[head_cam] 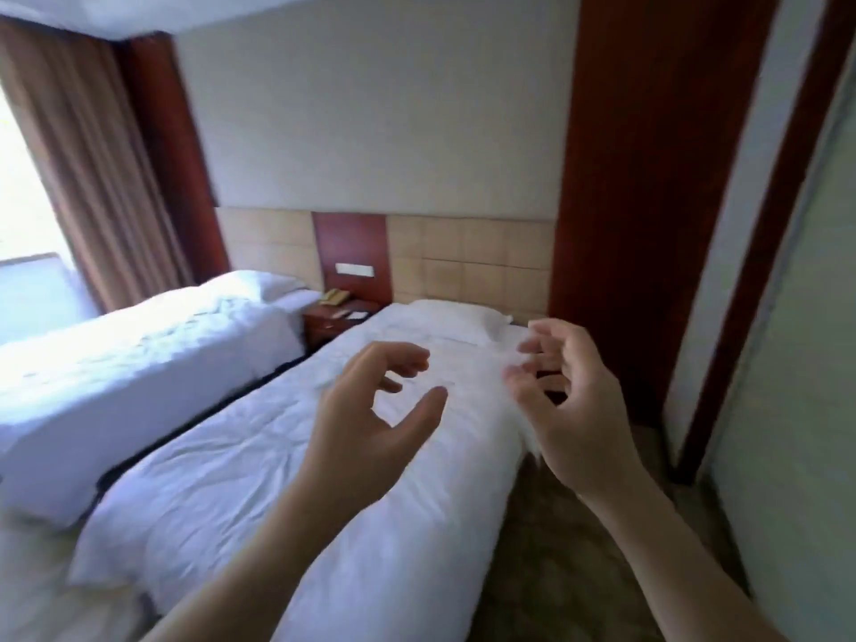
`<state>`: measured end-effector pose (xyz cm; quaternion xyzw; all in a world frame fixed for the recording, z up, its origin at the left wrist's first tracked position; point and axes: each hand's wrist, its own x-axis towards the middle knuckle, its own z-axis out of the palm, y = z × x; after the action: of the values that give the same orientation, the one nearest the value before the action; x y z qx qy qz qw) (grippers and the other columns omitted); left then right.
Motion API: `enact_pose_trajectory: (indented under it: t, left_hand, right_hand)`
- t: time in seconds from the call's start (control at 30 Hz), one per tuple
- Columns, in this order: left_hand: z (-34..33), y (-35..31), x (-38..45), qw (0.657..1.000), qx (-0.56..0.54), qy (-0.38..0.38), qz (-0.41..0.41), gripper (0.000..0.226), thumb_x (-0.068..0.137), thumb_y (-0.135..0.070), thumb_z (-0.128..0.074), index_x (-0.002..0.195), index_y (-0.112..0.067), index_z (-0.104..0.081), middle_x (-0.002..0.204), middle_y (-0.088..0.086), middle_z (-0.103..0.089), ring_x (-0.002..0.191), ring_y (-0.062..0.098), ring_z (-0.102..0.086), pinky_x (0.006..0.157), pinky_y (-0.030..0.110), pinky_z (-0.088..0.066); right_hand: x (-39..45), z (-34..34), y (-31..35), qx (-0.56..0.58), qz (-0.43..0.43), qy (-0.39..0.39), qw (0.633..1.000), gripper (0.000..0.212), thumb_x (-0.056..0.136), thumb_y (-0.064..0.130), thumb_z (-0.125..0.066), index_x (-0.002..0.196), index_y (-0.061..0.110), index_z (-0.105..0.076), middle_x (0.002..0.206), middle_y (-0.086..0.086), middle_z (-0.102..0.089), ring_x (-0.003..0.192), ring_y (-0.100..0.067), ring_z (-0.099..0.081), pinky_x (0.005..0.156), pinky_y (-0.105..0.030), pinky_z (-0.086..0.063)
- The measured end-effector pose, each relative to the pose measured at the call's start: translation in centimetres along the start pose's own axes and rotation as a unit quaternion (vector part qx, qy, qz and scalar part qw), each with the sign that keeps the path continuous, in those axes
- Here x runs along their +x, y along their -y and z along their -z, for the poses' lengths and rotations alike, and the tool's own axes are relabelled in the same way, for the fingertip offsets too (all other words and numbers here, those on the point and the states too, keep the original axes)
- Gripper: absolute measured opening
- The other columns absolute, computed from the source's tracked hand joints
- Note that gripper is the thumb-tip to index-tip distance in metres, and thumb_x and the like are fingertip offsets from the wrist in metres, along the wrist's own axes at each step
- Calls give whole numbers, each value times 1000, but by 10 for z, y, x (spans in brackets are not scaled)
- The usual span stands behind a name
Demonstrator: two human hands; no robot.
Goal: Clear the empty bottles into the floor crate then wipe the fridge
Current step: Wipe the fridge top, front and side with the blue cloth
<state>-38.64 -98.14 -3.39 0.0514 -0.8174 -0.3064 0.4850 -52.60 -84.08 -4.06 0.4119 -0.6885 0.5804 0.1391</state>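
Observation:
No bottle, crate or fridge shows in the head view. My left hand [366, 410] is raised over the near bed, fingers curled and apart, holding nothing. My right hand [569, 400] is held up beside it over the bed's right edge, fingers spread and slightly blurred, also with nothing in it. Both bare forearms reach in from the bottom of the frame.
Two white-sheeted beds: the near bed [259, 484] in front of me, the far bed [129, 354] to the left. A dark nightstand [333, 317] with a telephone stands between them. Brown curtains [92, 169] hang at left; a red-brown wooden panel [639, 178] and door frame at right; patterned carpet [546, 549] alongside the bed.

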Motion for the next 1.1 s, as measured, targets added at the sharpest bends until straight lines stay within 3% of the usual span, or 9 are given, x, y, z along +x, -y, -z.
enact_pose_trajectory:
  t: [0.2,0.33,0.5,0.67,0.8,0.93,1.1]
  left_hand:
    - [188,0,-61,966,203,-138,82,33,77,-46,-65,106,-30,-63,101,-22,-67,95,5,-66,78,13,-52]
    - [289,-17,-112,922,294,-217,124,39,78,-46,-65,108,-20,-66,99,-18,-68,93,7,-67,76,20,-54]
    - [380,-29,-153,867,359,-308,156,30,78,-46,-63,104,-31,-63,94,-14,-68,90,8,-67,74,18,-53]
    - [423,-28,-160,835,393,-347,166,25,77,-50,-59,101,-42,-57,94,-17,-67,91,5,-65,74,13,-51]
    - [434,-28,-158,826,404,-361,157,27,78,-48,-60,103,-38,-59,96,-16,-67,92,6,-66,75,16,-53]
    - [441,-22,-155,813,419,-374,154,38,77,-51,-58,108,-28,-61,96,-17,-66,92,1,-65,74,11,-51]
    - [469,7,-155,808,422,-378,160,45,76,-54,-57,110,-23,-62,97,-15,-66,91,3,-64,74,11,-52]
  right_hand:
    - [-19,-177,113,204,85,172,960,45,80,50,-66,119,40,-45,106,25,-59,96,4,-61,75,-11,-53]
    - [-59,-261,197,284,132,249,916,47,80,51,-66,120,42,-44,108,28,-57,97,4,-61,77,-11,-53]
    - [-96,-338,282,347,168,321,865,47,77,52,-66,119,40,-46,106,27,-59,94,4,-62,75,-7,-50]
    - [-109,-385,311,378,167,334,847,44,80,49,-67,118,39,-48,104,28,-59,94,4,-62,72,-7,-50]
    - [-107,-396,321,390,184,349,832,44,79,49,-67,117,39,-48,104,26,-60,92,5,-62,71,-7,-51]
    - [-104,-406,324,409,197,364,813,42,79,45,-68,116,40,-48,103,25,-61,92,2,-62,71,-10,-51]
    - [-102,-443,331,409,199,369,811,41,78,47,-67,112,45,-44,104,27,-59,95,4,-61,71,-8,-50]
